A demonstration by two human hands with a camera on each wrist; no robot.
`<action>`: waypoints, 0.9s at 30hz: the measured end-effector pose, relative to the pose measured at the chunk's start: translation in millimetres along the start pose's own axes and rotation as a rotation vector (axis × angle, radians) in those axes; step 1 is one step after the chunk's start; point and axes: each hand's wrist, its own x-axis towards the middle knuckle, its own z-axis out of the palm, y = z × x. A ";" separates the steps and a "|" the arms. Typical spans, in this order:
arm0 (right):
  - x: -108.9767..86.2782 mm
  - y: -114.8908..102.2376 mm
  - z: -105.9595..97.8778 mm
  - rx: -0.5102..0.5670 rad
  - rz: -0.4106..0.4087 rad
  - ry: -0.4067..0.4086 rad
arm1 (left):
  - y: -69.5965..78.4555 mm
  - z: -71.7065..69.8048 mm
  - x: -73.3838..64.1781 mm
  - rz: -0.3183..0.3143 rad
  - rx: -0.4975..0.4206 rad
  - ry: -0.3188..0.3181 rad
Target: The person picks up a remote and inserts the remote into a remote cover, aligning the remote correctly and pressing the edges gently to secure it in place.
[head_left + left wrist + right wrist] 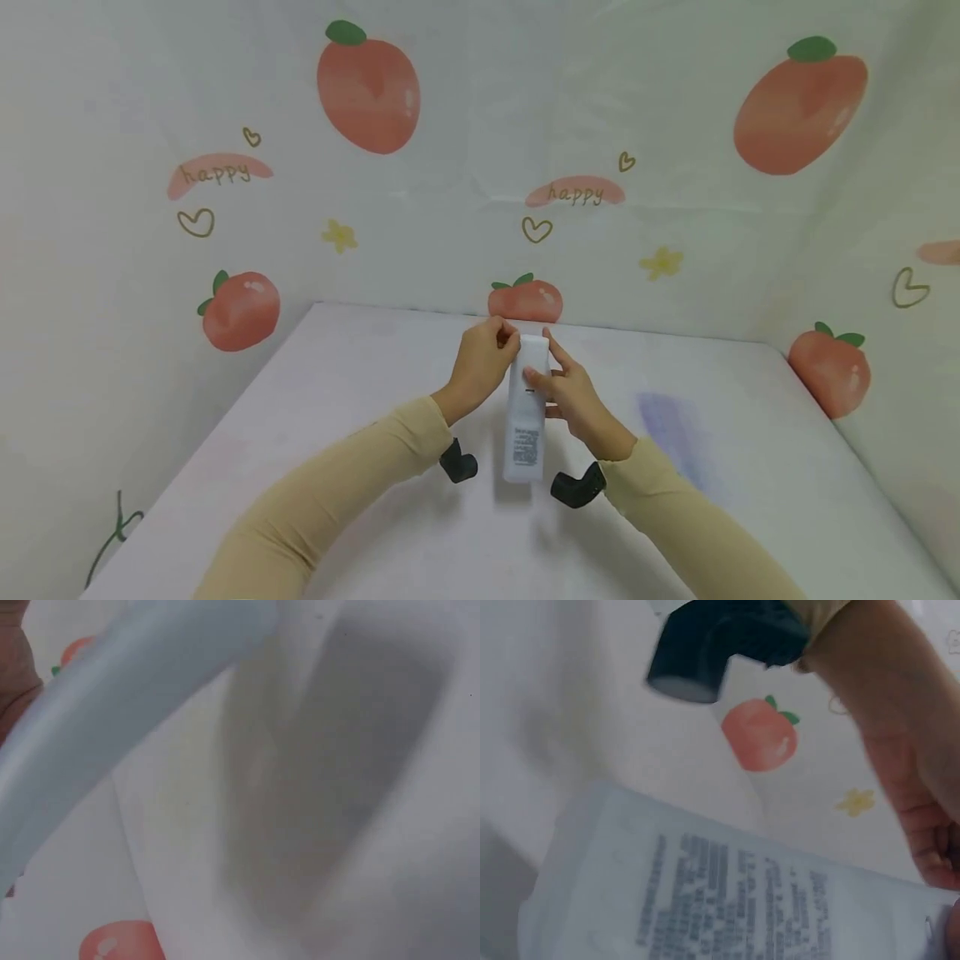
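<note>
A long, narrow white plastic case (pixel 524 417) is held up lengthwise over the table. Small dark printed text covers its lower end, and a short dark mark lies higher on its face. My right hand (pixel 576 396) grips it from the right, thumb across the face. At the top left edge, my left hand (pixel 483 358) has its fingers curled and pinches the case. In the right wrist view the text side of the case (pixel 727 892) is close up. A smooth, slightly curved side of the case (pixel 127 705) crosses the left wrist view.
The white table (pixel 375 358) has a blurred purple patch at the right. Behind stands a pale backdrop (pixel 465 150) printed with red fruit, hearts and stars. Black wrist cameras (pixel 577 487) hang below both sleeves. A dark green cord (pixel 118 529) is at the lower left.
</note>
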 end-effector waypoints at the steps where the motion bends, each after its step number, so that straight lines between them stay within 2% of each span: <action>1: -0.9 -0.7 -1.0 0.006 -0.008 0.002 | -0.1 1.7 -0.4 0.000 -0.025 0.003; 3: -3.0 -2.2 -3.4 0.013 -0.017 0.007 | -2.2 4.8 -0.3 -0.011 -0.103 0.001; 5: -5.4 -2.2 -5.5 0.015 -0.033 0.005 | -6.4 8.0 0.5 -0.068 -0.247 -0.015; 7: -6.7 -0.8 -6.8 0.023 -0.037 0.007 | -10.0 10.4 0.2 -0.165 -0.405 -0.034; 10: -7.9 3.1 -7.5 0.032 -0.042 -0.002 | -14.0 12.6 -1.1 -0.347 -0.657 -0.072; 13: -8.1 5.7 -7.2 0.049 -0.039 0.002 | -16.0 13.4 -2.8 -0.472 -0.790 -0.126; 15: -8.2 6.5 -7.5 0.046 -0.040 0.005 | -17.8 13.9 -3.2 -0.519 -0.828 -0.162; 17: -8.2 7.0 -7.5 0.044 -0.036 0.016 | -19.8 14.5 -3.7 -0.527 -0.813 -0.195; 22: -8.9 7.8 -7.8 0.023 -0.037 0.025 | -23.9 14.3 -5.1 -0.512 -0.765 -0.234; 27: -9.1 8.9 -7.6 0.025 -0.052 0.022 | -24.2 12.1 -5.7 -0.474 -0.767 -0.231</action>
